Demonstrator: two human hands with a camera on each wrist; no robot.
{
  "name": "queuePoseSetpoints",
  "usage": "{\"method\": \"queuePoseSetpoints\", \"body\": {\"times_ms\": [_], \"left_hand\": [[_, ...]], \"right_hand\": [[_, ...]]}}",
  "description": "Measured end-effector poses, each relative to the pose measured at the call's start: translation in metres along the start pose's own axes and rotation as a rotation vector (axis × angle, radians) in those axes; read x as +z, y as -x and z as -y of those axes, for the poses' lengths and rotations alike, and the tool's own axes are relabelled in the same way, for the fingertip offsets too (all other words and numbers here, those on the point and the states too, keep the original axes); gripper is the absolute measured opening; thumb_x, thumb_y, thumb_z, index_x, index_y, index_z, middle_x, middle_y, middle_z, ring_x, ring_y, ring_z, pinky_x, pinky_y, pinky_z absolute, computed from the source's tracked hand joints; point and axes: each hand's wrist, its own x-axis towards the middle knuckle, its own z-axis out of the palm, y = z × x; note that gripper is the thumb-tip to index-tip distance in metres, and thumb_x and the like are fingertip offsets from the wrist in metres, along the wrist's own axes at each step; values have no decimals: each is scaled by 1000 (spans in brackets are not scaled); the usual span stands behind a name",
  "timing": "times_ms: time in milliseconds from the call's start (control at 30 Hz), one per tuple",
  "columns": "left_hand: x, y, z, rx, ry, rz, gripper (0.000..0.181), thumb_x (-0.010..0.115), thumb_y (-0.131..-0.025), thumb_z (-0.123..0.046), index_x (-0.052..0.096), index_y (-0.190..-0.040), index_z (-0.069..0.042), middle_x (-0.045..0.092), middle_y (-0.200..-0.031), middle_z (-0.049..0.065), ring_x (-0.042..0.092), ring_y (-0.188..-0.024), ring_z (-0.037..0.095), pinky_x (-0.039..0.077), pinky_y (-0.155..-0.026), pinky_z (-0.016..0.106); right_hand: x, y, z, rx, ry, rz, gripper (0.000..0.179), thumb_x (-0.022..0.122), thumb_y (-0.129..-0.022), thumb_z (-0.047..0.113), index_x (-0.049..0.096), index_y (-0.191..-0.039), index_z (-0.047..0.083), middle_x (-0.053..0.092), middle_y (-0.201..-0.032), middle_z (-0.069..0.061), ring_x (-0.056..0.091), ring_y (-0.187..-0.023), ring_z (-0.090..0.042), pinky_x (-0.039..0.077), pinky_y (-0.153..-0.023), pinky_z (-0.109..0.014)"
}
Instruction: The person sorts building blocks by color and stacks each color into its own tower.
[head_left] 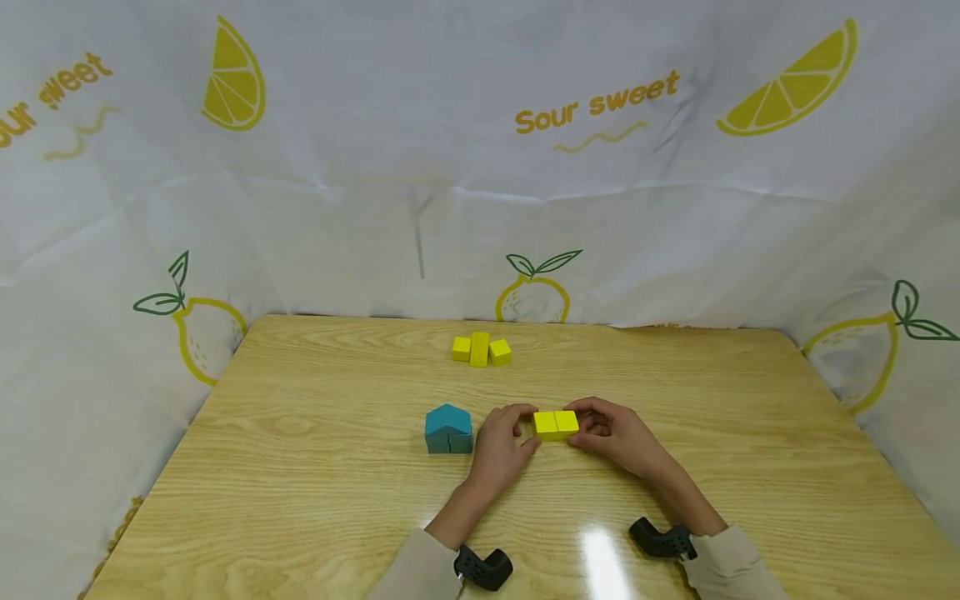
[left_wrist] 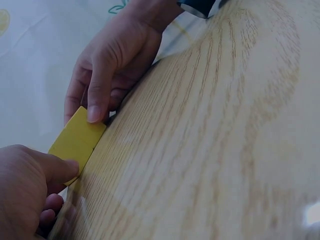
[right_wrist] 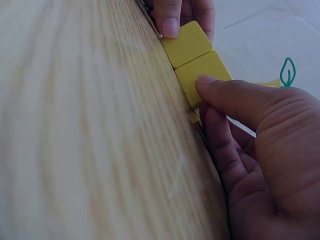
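Two yellow cube-shaped blocks sit side by side on the table, faces together. My left hand [head_left: 500, 443] pinches the left block [head_left: 545, 426] between thumb and fingers. On the other side, my right hand [head_left: 617, 432] grips the right block [head_left: 567, 423] the same way. The right wrist view shows the seam between the blocks, with the right thumb [right_wrist: 220, 90] on the near one's face. In the left wrist view, the left thumb [left_wrist: 62, 169] presses the yellow face. Just left of my left hand stands a teal house-shaped group of blocks [head_left: 448, 430] with a peaked top.
Farther back on the wooden table [head_left: 315, 500] are a yellow oblong block [head_left: 480, 349], a yellow cube [head_left: 461, 348] on its left and another yellow cube [head_left: 500, 352] on its right. A white lemon-print cloth [head_left: 360, 242] hangs behind the table and along both sides.
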Motion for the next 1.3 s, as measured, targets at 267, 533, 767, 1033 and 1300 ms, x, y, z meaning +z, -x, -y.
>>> {"method": "queuePoseSetpoints", "body": {"times_ms": [267, 533, 767, 1033, 1300], "left_hand": [[0, 0, 1, -6, -1, 4, 38, 80, -78, -8, 66, -114, -12, 51, -76, -4, 42, -71, 6, 36, -61, 19], [1, 0, 1, -12, 19, 5, 39, 80, -78, -6, 66, -114, -12, 49, -75, -4, 41, -70, 6, 37, -62, 20], [2, -1, 3, -20, 16, 4, 39, 80, -77, -7, 66, -114, -12, 49, -75, -3, 41, -71, 7, 37, -62, 20], [1, 0, 3, -8, 16, -5, 39, 80, -78, -7, 66, -113, -12, 49, -75, -4, 42, -70, 7, 37, -62, 20], [1, 0, 3, -4, 8, -7, 38, 80, -77, -7, 66, -112, -12, 49, -74, -4, 41, -69, 7, 36, -60, 20]], "right_hand": [[1, 0, 0, -19, 11, -9, 39, 71, -87, 13, 58, -123, 6, 61, -88, -10, 60, -70, -19, 51, -64, -28], [2, 3, 16, -7, 25, -12, 40, 69, -87, 4, 57, -124, -1, 60, -90, -14, 60, -71, -23, 51, -64, -28], [-3, 2, 1, -42, -64, 2, 45, 70, -87, 10, 54, -128, 2, 59, -109, -18, 62, -80, -23, 52, -68, -28], [-6, 1, 0, -80, -161, -3, 40, 59, -95, 4, 48, -132, -5, 50, -124, -27, 64, -88, -26, 53, -66, -34], [-9, -3, 5, -39, -106, -89, 36, 59, -96, 11, 53, -129, -1, 57, -116, -20, 64, -89, -23, 53, -68, -32]]}}
